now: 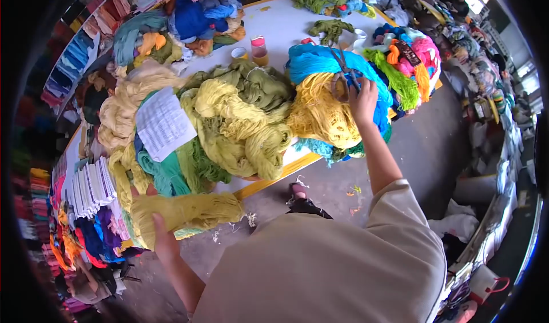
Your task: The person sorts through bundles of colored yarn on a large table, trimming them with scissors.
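Note:
An olive-yellow skein of yarn [197,210] lies across my left hand [162,231], whose fingers wrap round its left end at the table's near side. My right hand [363,97] reaches over the yarn pile on the right, its fingers round the handles of dark scissors [345,74]. Under the scissors are a golden-yellow skein [323,114] and a bright blue skein [311,60]. Between my hands lie olive-green skeins [229,146]. A white sheet with writing [166,124] rests on the yarn to the left.
The white table [274,23] carries more yarn heaps, a pink-and-white cup [259,50] and pink and green skeins [423,60]. Folded striped papers [91,188] stand at the left. Yarn shelves and piles line both sides. Scraps lie on the floor [337,191].

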A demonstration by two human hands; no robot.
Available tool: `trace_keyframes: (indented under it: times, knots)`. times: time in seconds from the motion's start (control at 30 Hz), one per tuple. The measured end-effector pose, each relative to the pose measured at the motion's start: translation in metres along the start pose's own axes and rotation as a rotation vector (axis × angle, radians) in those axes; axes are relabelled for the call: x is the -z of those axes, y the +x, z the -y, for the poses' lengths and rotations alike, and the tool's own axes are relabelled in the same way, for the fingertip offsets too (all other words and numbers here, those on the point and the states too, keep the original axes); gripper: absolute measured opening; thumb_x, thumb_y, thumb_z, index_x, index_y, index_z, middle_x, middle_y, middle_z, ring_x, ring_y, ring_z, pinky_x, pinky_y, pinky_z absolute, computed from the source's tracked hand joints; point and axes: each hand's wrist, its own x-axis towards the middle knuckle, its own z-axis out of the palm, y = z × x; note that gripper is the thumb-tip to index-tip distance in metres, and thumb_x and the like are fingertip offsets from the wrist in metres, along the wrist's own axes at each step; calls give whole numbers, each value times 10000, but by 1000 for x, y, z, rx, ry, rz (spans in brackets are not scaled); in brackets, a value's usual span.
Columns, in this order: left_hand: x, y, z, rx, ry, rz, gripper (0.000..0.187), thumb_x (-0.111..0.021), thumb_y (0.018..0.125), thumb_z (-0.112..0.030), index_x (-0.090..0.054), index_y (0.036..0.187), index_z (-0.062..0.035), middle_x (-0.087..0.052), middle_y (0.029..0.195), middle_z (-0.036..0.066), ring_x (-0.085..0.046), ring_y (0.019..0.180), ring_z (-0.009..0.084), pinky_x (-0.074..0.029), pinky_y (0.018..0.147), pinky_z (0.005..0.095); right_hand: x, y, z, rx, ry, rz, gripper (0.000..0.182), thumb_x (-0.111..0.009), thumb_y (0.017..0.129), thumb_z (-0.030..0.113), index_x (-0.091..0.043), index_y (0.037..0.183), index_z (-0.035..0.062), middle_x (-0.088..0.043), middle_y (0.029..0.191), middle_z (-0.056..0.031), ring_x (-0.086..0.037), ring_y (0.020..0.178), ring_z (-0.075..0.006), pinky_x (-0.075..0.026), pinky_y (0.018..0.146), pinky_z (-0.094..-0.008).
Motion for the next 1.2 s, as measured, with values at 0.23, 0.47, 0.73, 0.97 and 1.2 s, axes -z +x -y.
trace_keyframes:
  times: [0.23,0.47,0.73,0.97,1.2]
  knots:
    - [-18,14,2,85,-615,190,845,-482,951,-613,-125,1585,-182,-237,1576,259,-255,1456,394,-270,1146,553,-23,41,-13,-106,-95,593,666,-746,761,221,-461,1320,-2,-567,1214,-294,-554,1101,-461,-451,973,-493]
    - [7,32,-4,-78,-1067,82,1041,-485,766,-849,-319,1489,-119,-306,1539,243,-337,1395,429,-284,1125,612,36,45,27,-126,309,352,500,-672,913,182,-506,1346,-4,-642,1241,-178,-641,1093,-278,-513,886,-382]
    - [30,11,-6,68,-1410,81,987,-475,822,-792,-378,1417,-11,-364,1497,278,-416,1357,407,-325,1136,539,121,-68,289,-97,1524,1513,286,-631,950,236,-635,1136,19,-499,711,45,-436,552,-43,-344,493,-197]
    - [71,-16,-21,2,-1557,53,991,-437,848,-778,-348,1440,12,-342,1512,280,-372,1392,408,-302,1153,544,126,-117,383,102,1264,1884,321,-726,865,111,-633,1171,89,-531,718,54,-465,530,-25,-360,465,-186]
    - [93,-34,-32,-72,-1589,29,974,-377,865,-787,-342,1438,0,-340,1514,279,-360,1398,418,-290,1153,561,135,-127,406,131,1217,1947,318,-663,869,-23,-639,1165,89,-571,721,51,-475,538,-12,-334,476,-176]
